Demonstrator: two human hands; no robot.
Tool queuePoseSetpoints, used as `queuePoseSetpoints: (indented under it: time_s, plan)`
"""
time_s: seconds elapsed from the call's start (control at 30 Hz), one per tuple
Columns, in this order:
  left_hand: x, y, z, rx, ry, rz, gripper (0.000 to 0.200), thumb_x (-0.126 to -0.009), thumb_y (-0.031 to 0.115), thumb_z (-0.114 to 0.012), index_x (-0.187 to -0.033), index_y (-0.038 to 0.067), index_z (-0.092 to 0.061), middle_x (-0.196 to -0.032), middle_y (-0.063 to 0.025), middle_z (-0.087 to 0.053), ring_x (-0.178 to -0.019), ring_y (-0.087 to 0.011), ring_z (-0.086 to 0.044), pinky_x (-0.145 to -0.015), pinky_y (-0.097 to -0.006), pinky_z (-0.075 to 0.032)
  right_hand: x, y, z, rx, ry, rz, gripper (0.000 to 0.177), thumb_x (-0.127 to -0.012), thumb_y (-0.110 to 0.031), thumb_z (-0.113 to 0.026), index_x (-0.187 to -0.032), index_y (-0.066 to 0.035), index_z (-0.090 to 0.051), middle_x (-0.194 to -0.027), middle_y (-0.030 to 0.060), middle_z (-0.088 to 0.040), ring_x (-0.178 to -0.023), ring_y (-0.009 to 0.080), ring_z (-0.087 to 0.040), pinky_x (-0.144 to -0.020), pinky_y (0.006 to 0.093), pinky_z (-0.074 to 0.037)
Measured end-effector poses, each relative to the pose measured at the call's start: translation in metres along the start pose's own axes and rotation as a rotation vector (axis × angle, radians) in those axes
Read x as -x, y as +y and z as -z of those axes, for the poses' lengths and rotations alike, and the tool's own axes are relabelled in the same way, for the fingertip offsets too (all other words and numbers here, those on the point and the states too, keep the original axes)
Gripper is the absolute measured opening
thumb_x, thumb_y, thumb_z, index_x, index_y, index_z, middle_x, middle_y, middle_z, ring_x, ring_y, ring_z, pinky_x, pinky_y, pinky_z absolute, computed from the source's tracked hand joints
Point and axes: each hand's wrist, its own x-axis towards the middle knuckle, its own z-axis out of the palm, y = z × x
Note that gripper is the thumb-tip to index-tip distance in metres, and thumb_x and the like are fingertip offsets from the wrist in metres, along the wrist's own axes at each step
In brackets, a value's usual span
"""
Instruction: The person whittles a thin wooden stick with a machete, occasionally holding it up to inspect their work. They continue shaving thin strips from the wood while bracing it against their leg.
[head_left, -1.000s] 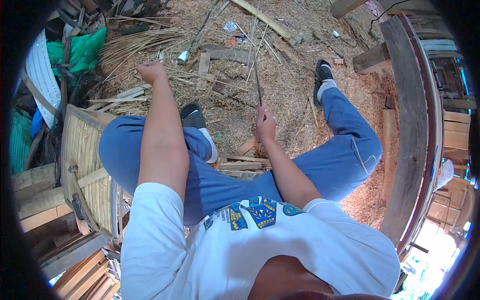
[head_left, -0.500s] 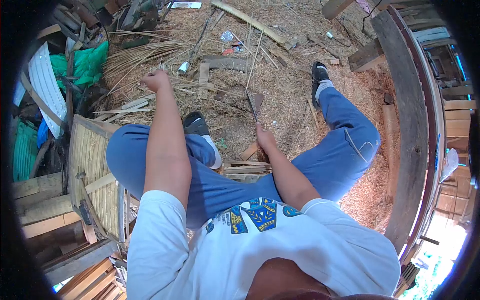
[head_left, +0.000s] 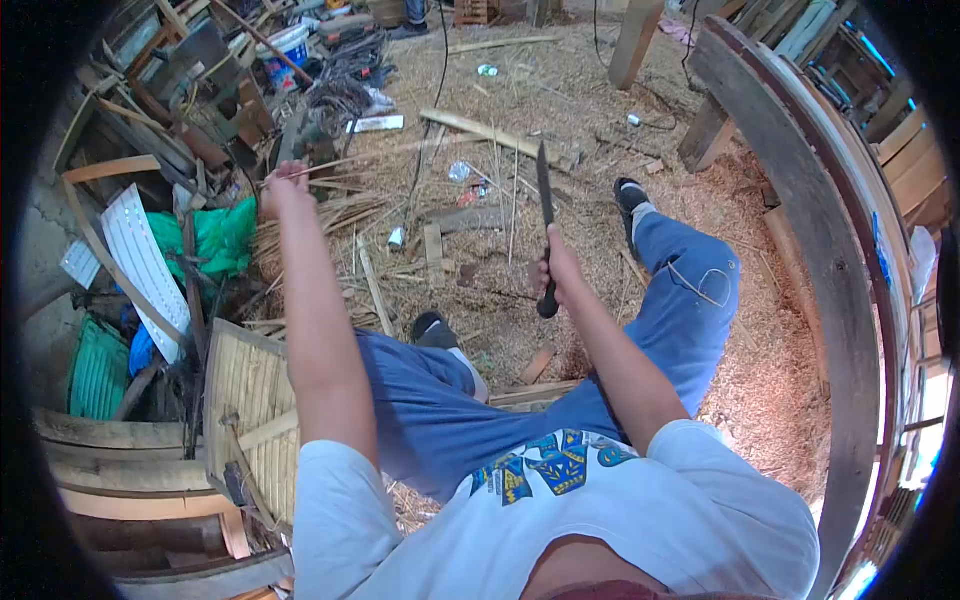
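Note:
My left hand (head_left: 287,190) is raised at the upper left, its fingers closed on the end of a thin strip (head_left: 345,160) that stretches to the right and blurs toward the middle. In my right hand (head_left: 560,268) is the dark handle of a long knife (head_left: 545,185), its blade pointing up and away from me. Behind and below my left hand lies a pile of thin strips (head_left: 335,215). The knife tip appears close to a long pale bamboo piece (head_left: 495,138) on the ground.
A woven bamboo panel (head_left: 250,390) stands by my left leg. Green sheeting (head_left: 215,240) and scrap lie at the left. A heavy curved timber (head_left: 800,170) runs along the right. A white bucket (head_left: 287,55) stands at the back, near a person's legs (head_left: 415,15).
The view has tilted up. My left hand has lifted, with a strip now visible in it. My right hand has risen, and the knife has swung to point upward.

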Motion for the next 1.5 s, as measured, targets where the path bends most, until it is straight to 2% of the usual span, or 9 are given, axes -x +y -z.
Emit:
queuePoseSetpoints:
  time_s: [0.23, 0.37, 0.47, 0.83, 0.97, 1.13, 1.23, 1.37, 1.5]
  plan:
    - [-0.045, 0.031, 0.005, 0.458, -0.060, 0.282, 0.042, -0.113, 0.030, -0.032, -0.111, -0.003, -0.057, -0.095, -0.0135, -0.073, -0.105, -0.0330, -0.072, -0.096, -0.0539, -0.061, 0.068, -0.168, 0.018, -0.076, -0.062, 0.416, 0.039, -0.098, -0.049, -0.067, -0.090, -0.012, -0.055, -0.062, -0.0054, -0.044, -0.045, 0.0088, -0.039, -0.044, 0.0276, -0.036]
    - [-0.008, 0.022, -0.029, 0.576, -0.087, 0.406, 0.045, -0.114, 0.030, -0.030, -0.113, -0.006, -0.058, -0.106, -0.0166, -0.073, -0.111, -0.0356, -0.070, -0.099, -0.0566, -0.059, 0.126, -0.264, 0.014, -0.077, -0.236, 0.595, 0.038, -0.096, -0.031, -0.073, -0.120, -0.002, -0.067, -0.064, -0.0051, -0.039, -0.048, 0.0091, -0.040, -0.047, 0.0290, -0.039]
    - [0.035, 0.017, -0.047, 0.548, -0.176, 0.417, 0.049, -0.114, 0.029, -0.025, -0.112, -0.007, -0.058, -0.117, -0.0191, -0.070, -0.112, -0.0365, -0.069, -0.099, -0.0557, -0.060, 0.142, -0.306, 0.000, -0.077, -0.307, 0.758, 0.037, -0.093, -0.030, -0.076, -0.112, 0.000, -0.065, -0.070, -0.0015, -0.046, -0.049, 0.0094, -0.044, -0.048, 0.0297, -0.041]
    - [0.070, 0.081, -0.006, 0.388, -0.078, 0.349, 0.047, -0.114, 0.024, -0.030, -0.105, -0.009, -0.062, -0.108, -0.0205, -0.072, -0.108, -0.0362, -0.071, -0.102, -0.0521, -0.059, 0.143, -0.306, -0.059, -0.083, -0.517, 0.831, 0.026, -0.094, -0.020, -0.071, -0.111, -0.001, -0.065, -0.098, 0.0080, -0.073, -0.049, 0.0103, -0.048, -0.049, 0.0291, -0.043]
    - [0.078, 0.117, 0.031, 0.194, -0.077, 0.239, 0.041, -0.114, 0.018, -0.026, -0.116, -0.011, -0.056, -0.127, -0.0243, -0.063, -0.118, -0.0357, -0.066, -0.105, -0.0511, -0.057, 0.128, -0.298, -0.098, -0.087, -0.561, 0.822, 0.022, -0.095, -0.018, -0.070, -0.109, -0.001, -0.066, -0.102, 0.0096, -0.076, -0.048, 0.0099, -0.048, -0.048, 0.0292, -0.043]
    - [0.120, 0.159, 0.057, -0.223, 0.147, 0.317, 0.060, -0.104, 0.030, -0.055, -0.153, 0.003, -0.034, -0.153, -0.0209, -0.045, -0.136, -0.0394, -0.049, -0.116, -0.0593, -0.034, 0.089, -0.278, -0.142, -0.111, -0.546, 0.782, 0.024, -0.097, -0.020, -0.069, -0.111, -0.001, -0.066, -0.096, 0.0103, -0.075, -0.046, 0.0100, -0.048, -0.047, 0.0281, -0.042]
    - [0.128, 0.159, 0.061, -0.449, 0.088, -0.245, 0.062, -0.104, 0.027, -0.056, -0.155, 0.002, -0.033, -0.153, -0.0189, -0.045, -0.135, -0.0369, -0.050, -0.119, -0.0506, -0.032, 0.069, -0.272, -0.161, -0.128, -0.584, 0.733, 0.020, -0.096, -0.019, -0.069, -0.101, -0.001, -0.065, -0.092, 0.0127, -0.076, -0.045, 0.0116, -0.050, -0.044, 0.0292, -0.042]
    - [0.192, 0.165, 0.004, -0.629, -0.367, -0.150, 0.048, -0.103, 0.027, -0.060, -0.143, 0.002, -0.053, -0.139, -0.0111, -0.060, -0.129, -0.0216, -0.054, -0.112, -0.0376, -0.037, 0.046, -0.260, -0.185, -0.092, -0.644, 0.641, 0.021, -0.097, -0.021, -0.065, -0.103, 0.000, -0.066, -0.087, 0.0105, -0.074, -0.045, 0.0117, -0.049, -0.045, 0.0306, -0.043]
    - [0.230, 0.137, -0.064, -1.015, -0.746, -0.436, 0.036, -0.106, 0.030, -0.056, -0.125, 0.000, -0.065, -0.117, -0.0090, -0.071, -0.110, -0.0187, -0.065, -0.099, -0.0322, -0.047, 0.041, -0.247, -0.204, -0.068, -0.690, 0.565, 0.025, -0.097, -0.021, -0.063, -0.105, 0.002, -0.066, -0.081, 0.0082, -0.071, -0.044, 0.0118, -0.048, -0.045, 0.0307, -0.042]
